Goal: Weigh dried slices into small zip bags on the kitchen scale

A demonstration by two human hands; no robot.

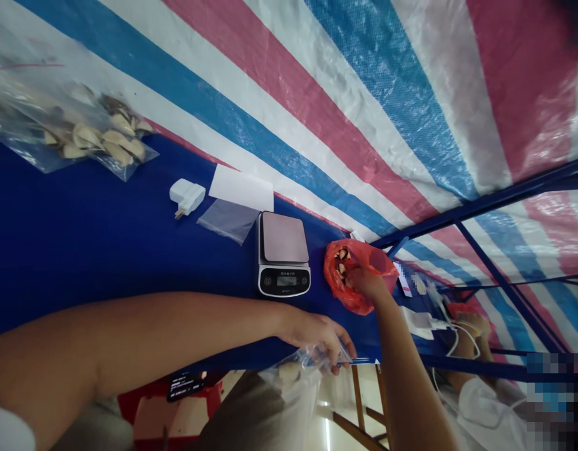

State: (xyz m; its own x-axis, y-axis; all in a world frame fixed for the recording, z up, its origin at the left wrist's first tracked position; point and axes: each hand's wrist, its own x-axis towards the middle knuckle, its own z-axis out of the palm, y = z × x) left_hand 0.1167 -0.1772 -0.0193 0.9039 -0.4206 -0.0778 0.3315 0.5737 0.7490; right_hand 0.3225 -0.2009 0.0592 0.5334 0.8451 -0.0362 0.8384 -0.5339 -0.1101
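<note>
My left hand [317, 335] hangs over the near edge of the blue table [82, 238], fingers pinched on the rim of a clear plastic bag [298, 369] with a pale piece inside. My right hand [361, 282] reaches into a red plastic bag [359, 272] that lies on the table to the right of a small digital scale [283, 254]. Its fingertips are closed on pale-and-brown pieces [341, 263] inside the bag; what they hold is too small to name.
A white charger plug [187, 197], an empty clear bag [227, 219] and a white paper [242, 188] lie behind the scale. A large clear bag of pale pieces [96, 134] lies far left. Another person's hand [474, 326] and white cables [434, 313] are at the right. Striped tarp hangs behind.
</note>
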